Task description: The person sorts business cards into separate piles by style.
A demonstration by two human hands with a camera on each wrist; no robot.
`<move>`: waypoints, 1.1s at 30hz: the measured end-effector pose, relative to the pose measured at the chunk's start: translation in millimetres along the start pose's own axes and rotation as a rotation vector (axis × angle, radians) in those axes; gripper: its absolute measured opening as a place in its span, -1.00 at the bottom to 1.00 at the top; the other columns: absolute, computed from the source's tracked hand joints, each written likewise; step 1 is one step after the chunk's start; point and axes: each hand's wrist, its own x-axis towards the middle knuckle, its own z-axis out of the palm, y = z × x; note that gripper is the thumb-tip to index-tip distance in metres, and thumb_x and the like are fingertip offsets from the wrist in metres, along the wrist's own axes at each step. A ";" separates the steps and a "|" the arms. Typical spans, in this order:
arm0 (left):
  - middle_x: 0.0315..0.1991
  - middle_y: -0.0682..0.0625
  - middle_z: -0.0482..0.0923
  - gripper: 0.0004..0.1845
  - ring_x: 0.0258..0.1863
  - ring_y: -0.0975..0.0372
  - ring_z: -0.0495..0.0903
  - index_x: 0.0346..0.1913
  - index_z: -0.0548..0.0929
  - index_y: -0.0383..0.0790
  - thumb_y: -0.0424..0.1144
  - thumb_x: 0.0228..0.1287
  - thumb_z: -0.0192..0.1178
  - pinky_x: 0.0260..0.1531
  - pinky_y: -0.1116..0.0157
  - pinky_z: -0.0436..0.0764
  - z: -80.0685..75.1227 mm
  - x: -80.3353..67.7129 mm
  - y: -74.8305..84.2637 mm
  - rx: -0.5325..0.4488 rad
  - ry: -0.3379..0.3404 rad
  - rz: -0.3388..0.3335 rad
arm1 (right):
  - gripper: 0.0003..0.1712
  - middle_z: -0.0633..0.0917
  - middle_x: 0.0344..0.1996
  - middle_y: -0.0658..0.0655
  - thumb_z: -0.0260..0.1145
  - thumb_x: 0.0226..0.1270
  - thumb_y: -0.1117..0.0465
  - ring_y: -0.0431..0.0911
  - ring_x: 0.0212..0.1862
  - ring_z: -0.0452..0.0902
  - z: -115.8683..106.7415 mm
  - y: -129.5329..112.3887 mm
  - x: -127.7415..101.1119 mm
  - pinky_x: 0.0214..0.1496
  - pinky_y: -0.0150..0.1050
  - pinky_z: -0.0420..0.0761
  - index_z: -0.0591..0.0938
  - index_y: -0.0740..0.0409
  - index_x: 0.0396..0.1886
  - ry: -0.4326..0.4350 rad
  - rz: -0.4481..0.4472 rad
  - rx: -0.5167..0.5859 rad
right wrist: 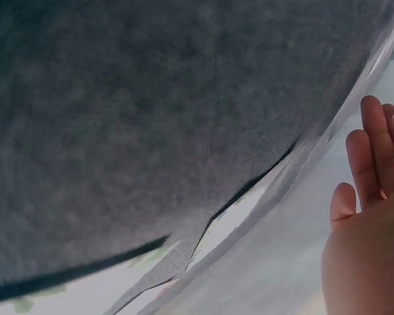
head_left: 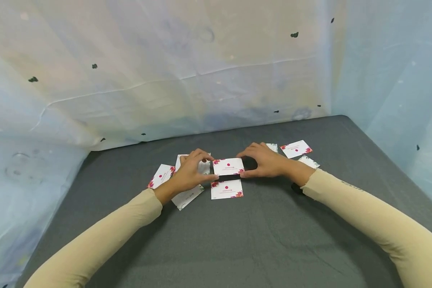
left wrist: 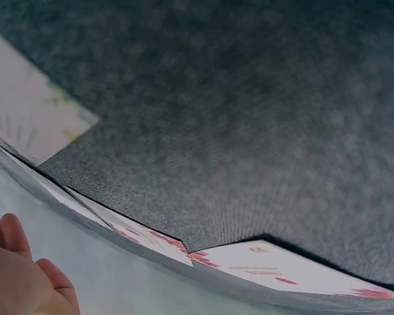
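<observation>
A white card with pink flowers in its corners and a pink dot (head_left: 228, 167) is held between both hands, a dark strip showing beneath its near edge. My left hand (head_left: 192, 170) pinches its left end between thumb and fingers. At the right end, my right hand (head_left: 264, 160) pinches it the same way. Just nearer lies a similar flowered card (head_left: 227, 189) on the grey cloth. By the left hand are another pink-flowered card (head_left: 161, 176) and a paler card (head_left: 188, 197); one more is partly hidden behind the fingers. The wrist views show only parts of each hand.
Right of the right hand lie a pink-flowered card (head_left: 296, 149) and a pale card (head_left: 309, 161), partly covered by the forearm. Another card (head_left: 272, 147) peeks out behind that hand. The grey-covered table (head_left: 237, 248) meets hanging pale curtains (head_left: 201, 80) at its back and sides.
</observation>
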 end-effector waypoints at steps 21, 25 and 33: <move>0.01 0.05 0.56 -0.42 0.08 0.15 0.52 0.12 0.58 -0.02 -0.02 0.03 0.54 0.15 -0.01 0.19 -1.1 -29.9 11.9 -0.116 -0.055 -0.076 | -0.32 0.67 0.08 -0.06 0.34 0.23 -0.33 -0.10 0.14 0.50 8.9 -27.6 -23.6 0.25 0.03 0.37 0.61 -0.10 0.24 0.087 -0.067 -0.125; 0.00 0.03 0.57 -0.42 0.04 0.15 0.54 0.11 0.58 -0.07 -0.06 0.01 0.56 0.19 0.05 0.37 -0.9 -39.9 14.4 -0.160 -0.092 -0.084 | -0.36 0.69 0.03 -0.06 0.37 0.21 -0.31 -0.10 0.09 0.53 12.3 -42.6 -31.3 0.20 -0.01 0.41 0.65 -0.08 0.18 0.112 -0.063 -0.125; -0.03 0.10 0.59 -0.41 0.00 0.23 0.54 0.10 0.60 -0.04 -0.06 -0.03 0.57 0.16 0.12 0.47 -1.8 -51.2 12.2 -0.205 -0.136 -0.122 | -0.37 0.70 -0.01 -0.09 0.35 0.18 -0.36 -0.13 0.05 0.55 17.0 -60.6 -40.1 0.15 -0.07 0.48 0.67 -0.11 0.12 0.117 -0.018 -0.123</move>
